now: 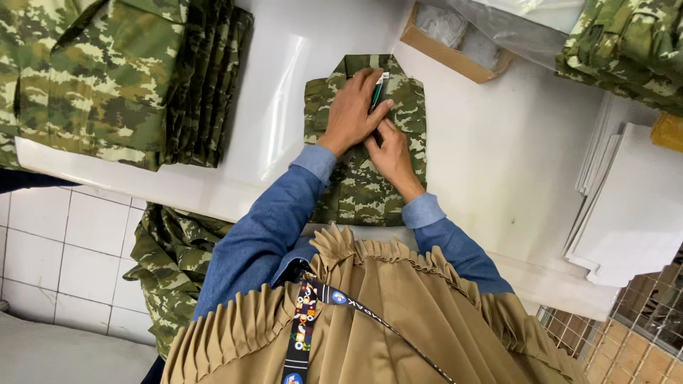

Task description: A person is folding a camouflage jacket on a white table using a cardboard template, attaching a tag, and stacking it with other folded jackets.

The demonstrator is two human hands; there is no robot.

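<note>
Both hands press on a folded camouflage shirt [363, 171] at centre frame; left hand [353, 110] flat, right hand [390, 153] apparently pinching a green tag [377, 92].

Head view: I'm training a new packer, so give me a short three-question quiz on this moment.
1. True or false: both hands rest on the folded shirt.
2. What lies at the table's left end?
A. a stack of camouflage shirts
B. a pile of boxes
C. a sewing machine
3. What lies on the table's right side, near the edge?

Key:
1. True: the left hand and right hand press near its collar.
2. A, the stack.
3. White card sheets.
</note>
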